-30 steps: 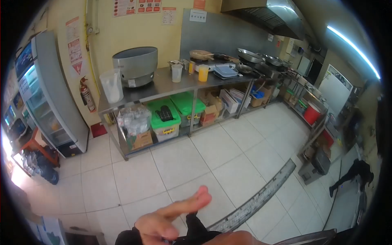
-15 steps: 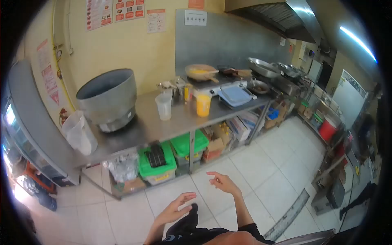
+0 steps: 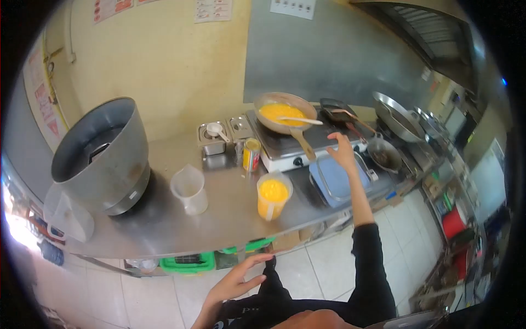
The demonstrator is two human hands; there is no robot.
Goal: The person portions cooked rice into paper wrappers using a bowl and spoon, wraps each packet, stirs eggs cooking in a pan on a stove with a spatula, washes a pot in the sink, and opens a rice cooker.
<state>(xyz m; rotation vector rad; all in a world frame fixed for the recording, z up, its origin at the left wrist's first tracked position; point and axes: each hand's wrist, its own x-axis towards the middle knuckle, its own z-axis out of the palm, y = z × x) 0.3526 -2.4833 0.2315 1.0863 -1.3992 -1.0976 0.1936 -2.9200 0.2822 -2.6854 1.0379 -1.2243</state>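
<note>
My right hand [image 3: 343, 152] reaches over the blue lid [image 3: 333, 178] at the stove's front, fingers apart and holding nothing. Just left of it is the handle of a frying pan [image 3: 262, 102], which sits on the stove [image 3: 285, 160] with a yellow mixture [image 3: 279, 113] inside. A pale spatula [image 3: 303, 120] rests across that pan. Low in front of my body, my left hand [image 3: 236, 281] is open and empty, below the counter edge. On the counter stands a clear jug of chunky yellow food [image 3: 273, 191], with a printed can [image 3: 251, 155] behind it.
A large grey pot [image 3: 101, 159] stands at the left beside a clear pitcher [image 3: 68, 216]. An empty plastic jug [image 3: 189, 190] is mid-counter. Metal containers [image 3: 212, 140] hold a white scoop. Further right are a small pan [image 3: 383, 155] and a big wok [image 3: 397, 118]. Green-lidded bins [image 3: 188, 263] sit below.
I have come closer to the counter, and the view has shifted. My right hand has lifted from above the floor to the stove front. My left hand stays low.
</note>
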